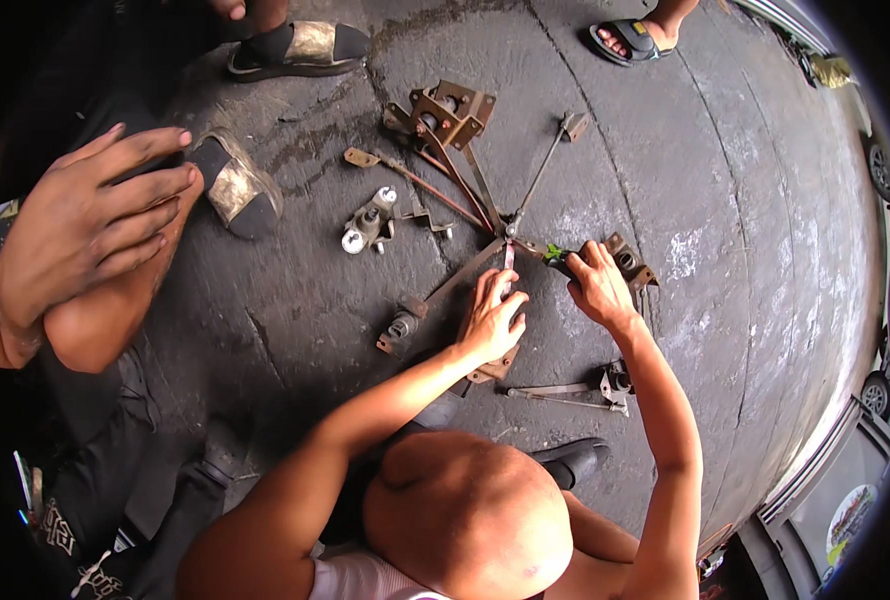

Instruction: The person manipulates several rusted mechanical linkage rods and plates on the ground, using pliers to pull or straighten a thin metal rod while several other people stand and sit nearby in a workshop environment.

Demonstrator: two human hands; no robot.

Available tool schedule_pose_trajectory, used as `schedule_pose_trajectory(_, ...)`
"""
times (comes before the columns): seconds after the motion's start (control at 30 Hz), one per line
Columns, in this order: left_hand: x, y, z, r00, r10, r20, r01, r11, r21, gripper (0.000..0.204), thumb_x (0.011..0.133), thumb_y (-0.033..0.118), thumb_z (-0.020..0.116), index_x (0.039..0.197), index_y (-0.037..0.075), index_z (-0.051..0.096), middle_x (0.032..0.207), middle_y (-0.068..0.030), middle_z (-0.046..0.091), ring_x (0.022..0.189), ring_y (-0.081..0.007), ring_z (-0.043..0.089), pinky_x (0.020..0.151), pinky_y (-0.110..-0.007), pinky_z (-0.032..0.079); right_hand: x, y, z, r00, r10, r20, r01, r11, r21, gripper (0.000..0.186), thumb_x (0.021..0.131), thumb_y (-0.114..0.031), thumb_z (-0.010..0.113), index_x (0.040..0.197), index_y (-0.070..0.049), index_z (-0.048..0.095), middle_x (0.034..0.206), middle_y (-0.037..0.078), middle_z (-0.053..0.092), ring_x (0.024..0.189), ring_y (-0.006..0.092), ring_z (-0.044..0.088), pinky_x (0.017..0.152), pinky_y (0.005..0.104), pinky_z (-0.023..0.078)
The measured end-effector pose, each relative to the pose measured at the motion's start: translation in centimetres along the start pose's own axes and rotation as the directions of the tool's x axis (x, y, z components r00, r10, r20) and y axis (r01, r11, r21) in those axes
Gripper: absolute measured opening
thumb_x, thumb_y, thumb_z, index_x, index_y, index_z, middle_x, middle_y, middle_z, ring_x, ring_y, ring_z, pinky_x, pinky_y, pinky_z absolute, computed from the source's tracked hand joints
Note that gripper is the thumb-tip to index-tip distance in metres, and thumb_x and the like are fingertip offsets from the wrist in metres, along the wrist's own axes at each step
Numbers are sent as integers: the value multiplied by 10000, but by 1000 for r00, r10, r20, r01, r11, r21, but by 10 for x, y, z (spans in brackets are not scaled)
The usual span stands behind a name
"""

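Note:
Rusty metal linkage arms [462, 273] meet at a pivot on the dark floor, like parts of a wiper linkage. My left hand [493, 318] is closed around a narrow metal bar [508, 262] just below that pivot; a brown bracket [495, 368] shows beneath the wrist. Held in my right hand [601, 284] is a hand tool with a green and black grip [555, 254], pointing at the pivot. Its working end is too small to make out. Beside these fingers sits a rusty bracket [629, 262]. My bent knee [470, 510] rises in front.
A rusty mounting bracket [455, 115] lies at the far side. Left of the pivot is a grey metal part [370, 220]; another linkage [565, 392] lies nearer. Another person's hand [100, 225] rests by a knee at left, and a sandalled foot [633, 42] stands far right.

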State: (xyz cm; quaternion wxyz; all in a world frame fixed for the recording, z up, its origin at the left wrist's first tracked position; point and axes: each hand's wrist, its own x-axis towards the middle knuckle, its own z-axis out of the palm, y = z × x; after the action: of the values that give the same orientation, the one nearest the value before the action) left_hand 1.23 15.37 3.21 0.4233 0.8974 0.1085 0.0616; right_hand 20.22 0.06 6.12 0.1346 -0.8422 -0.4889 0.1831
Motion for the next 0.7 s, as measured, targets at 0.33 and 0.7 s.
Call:
schedule_pose_trajectory(0.33, -14, -7, 17, 953, -278, -118, 268, 959, -92, 897, 769, -38, 660, 1565, 91, 266, 1255, -278, 522, 964, -400, 646, 821, -460, 555, 7, 20, 2, 991, -100, 92, 92, 992, 89, 393, 775, -78, 682, 1154, -53, 582, 1100, 177, 642, 1154, 380, 532, 959, 489, 416)
schedule_pose_trajectory(0.7, 18, -30, -78, 964, -85, 253, 112, 989, -94, 738, 725, -23, 631, 1443, -21, 460, 760, -182, 661, 684, -276, 686, 645, -371, 539, 0, 14, 7, 996, -86, 20, 87, 993, -81, 403, 768, -136, 719, 1160, -134, 625, 1069, 131, 616, 1122, 342, 522, 944, 465, 414)
